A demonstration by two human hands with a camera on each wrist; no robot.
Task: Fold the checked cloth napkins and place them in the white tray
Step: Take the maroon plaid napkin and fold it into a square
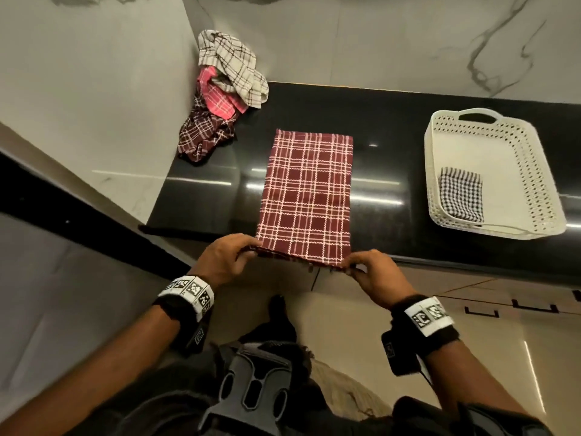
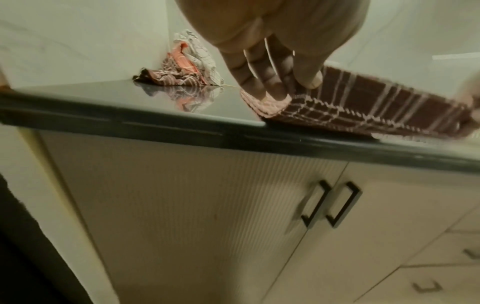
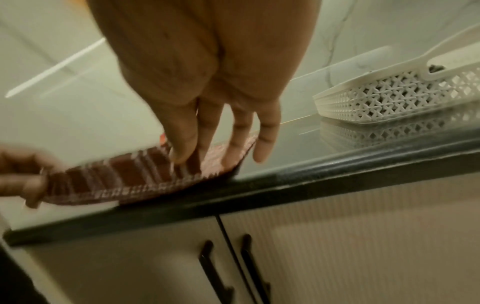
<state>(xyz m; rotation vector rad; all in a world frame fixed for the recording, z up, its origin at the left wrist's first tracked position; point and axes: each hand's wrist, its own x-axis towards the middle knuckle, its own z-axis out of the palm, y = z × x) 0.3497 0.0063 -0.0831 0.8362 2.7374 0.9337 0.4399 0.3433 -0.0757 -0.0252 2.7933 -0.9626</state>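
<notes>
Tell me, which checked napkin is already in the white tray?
The black-and-white napkin, folded small in the white tray; the others lie outside on the counter.

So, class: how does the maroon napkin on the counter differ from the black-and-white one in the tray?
The maroon napkin is a long strip; the black-and-white napkin is a small square. The maroon one lies on the counter, its near corners pinched by the left hand and right hand; the other sits untouched in the tray. Both are checked.

woven cloth napkin (image 1: pixel 306 190), glossy black counter (image 1: pixel 390 158)
</notes>
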